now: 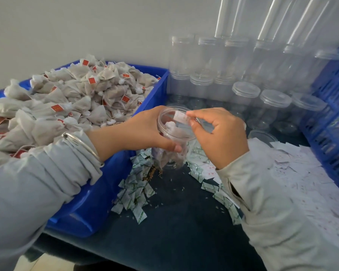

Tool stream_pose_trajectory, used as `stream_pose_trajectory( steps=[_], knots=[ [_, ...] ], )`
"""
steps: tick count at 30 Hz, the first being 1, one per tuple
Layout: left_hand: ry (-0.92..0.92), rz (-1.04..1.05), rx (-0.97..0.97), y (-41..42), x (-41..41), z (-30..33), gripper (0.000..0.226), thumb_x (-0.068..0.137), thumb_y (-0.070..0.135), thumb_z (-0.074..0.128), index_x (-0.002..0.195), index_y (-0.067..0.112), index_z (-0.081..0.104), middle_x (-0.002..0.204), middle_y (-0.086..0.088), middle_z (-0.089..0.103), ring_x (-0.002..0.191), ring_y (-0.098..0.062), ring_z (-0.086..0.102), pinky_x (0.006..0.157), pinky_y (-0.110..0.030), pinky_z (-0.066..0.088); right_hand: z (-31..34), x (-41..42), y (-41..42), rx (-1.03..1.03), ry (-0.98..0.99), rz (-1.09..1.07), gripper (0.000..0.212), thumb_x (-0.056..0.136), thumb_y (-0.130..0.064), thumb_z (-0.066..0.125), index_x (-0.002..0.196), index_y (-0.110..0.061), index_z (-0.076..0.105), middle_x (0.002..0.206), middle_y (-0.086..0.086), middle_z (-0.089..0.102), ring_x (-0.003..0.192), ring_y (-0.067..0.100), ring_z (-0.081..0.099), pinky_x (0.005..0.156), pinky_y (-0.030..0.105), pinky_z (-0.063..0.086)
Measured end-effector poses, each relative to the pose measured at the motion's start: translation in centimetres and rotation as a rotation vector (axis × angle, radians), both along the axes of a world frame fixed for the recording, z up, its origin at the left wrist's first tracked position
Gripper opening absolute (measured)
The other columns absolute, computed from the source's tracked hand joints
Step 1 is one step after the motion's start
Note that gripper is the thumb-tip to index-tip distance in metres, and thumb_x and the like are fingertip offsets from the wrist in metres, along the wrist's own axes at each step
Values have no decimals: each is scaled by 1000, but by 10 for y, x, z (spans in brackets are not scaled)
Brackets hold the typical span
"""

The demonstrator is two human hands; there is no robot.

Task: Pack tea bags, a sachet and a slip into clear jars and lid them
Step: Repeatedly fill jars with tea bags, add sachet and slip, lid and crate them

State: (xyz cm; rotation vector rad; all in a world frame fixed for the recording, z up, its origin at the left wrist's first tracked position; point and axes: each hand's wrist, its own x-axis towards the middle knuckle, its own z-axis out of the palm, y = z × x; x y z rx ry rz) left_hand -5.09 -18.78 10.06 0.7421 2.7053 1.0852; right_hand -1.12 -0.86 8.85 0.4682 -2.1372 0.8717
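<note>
Jar [171,141] hemmed between blue bin [98,194] and sachets [134,194] — left hand [145,132] grips it; right hand [221,133] pinches slip [181,116] at its mouth.

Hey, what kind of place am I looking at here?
Probably a small hand-packing bench: a blue bin heaped with tea bags, rows of clear jars against the wall, and loose sachets on the table.

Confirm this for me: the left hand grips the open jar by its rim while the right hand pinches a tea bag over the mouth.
Not quite. The head view shows the right hand pinching a paper slip, not a tea bag, over the mouth. The rest holds: the left hand grips the open jar by its rim.
</note>
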Motion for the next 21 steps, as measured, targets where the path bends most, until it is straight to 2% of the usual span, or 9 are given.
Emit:
stream_pose_trajectory(
  steps=[2, 6, 8, 10, 11, 14, 17, 19, 21],
  knots=[
    [13, 8, -5, 1, 0, 0, 86, 48, 59, 78, 125, 36, 47, 114, 23, 57, 104, 9, 54, 91, -18, 41, -3, 0, 7, -62, -33, -17, 17, 82, -8, 65, 96, -8, 75, 92, 1, 73, 89, 8, 59, 88, 20, 43],
    [-2, 34, 20, 0, 0, -1, 89, 41, 65, 75, 121, 41, 44, 116, 22, 56, 106, 8, 52, 91, -16, 40, -7, -4, 33, -224, -191, -102, 20, 87, -4, 61, 101, -11, 73, 94, -11, 64, 91, 11, 63, 89, 28, 49],
    [-7, 36, 35, 0, -1, -2, 90, 39, 68, 73, 121, 42, 43, 115, 22, 56, 105, 10, 52, 89, -13, 38, -11, -5, 46, -290, -271, -132, 22, 88, -6, 60, 102, -19, 71, 94, -12, 65, 87, 8, 64, 84, 21, 49],
    [-18, 38, 59, 0, -2, -3, 94, 39, 69, 72, 124, 40, 44, 116, 22, 57, 105, 11, 52, 88, -13, 38, -17, -1, 55, -340, -352, -127, 27, 89, -7, 60, 101, -30, 67, 90, -17, 65, 81, -5, 61, 76, 9, 49],
    [-23, 40, 75, -1, -2, -3, 96, 39, 68, 73, 126, 40, 44, 117, 22, 57, 105, 13, 52, 88, -13, 37, -20, 1, 57, -345, -392, -108, 29, 88, -7, 61, 100, -33, 65, 89, -20, 64, 79, -9, 60, 76, 8, 50],
    [-27, 56, 122, 0, -1, -1, 98, 40, 67, 74, 128, 39, 43, 118, 22, 58, 104, 15, 52, 90, -17, 38, -25, 13, 54, -319, -462, 76, 41, 84, -9, 67, 108, -41, 57, 105, -19, 61, 91, -3, 61, 85, 19, 52],
    [-16, 62, 228, 12, 6, 6, 96, 41, 64, 77, 127, 36, 44, 118, 20, 59, 106, 10, 55, 88, -16, 43, -12, 24, 46, -166, -372, 240, 63, 79, -20, 70, 123, -51, 37, 127, -24, 42, 109, -4, 52, 94, 14, 42],
    [-25, 40, 336, 25, 9, 17, 87, 42, 58, 78, 120, 35, 47, 117, 16, 60, 101, 10, 58, 75, -9, 47, 5, 27, 48, -39, -288, 243, 65, 78, -24, 66, 129, -47, 32, 134, -19, 34, 124, 2, 43, 103, 19, 37],
    [-51, -7, 416, 42, 11, 30, 83, 45, 51, 80, 120, 33, 49, 119, 11, 61, 101, 4, 61, 75, -11, 50, 25, 29, 57, 46, -204, 198, 59, 79, -23, 66, 130, -34, 40, 138, -6, 34, 130, 1, 32, 108, 15, 29]
  ],
)
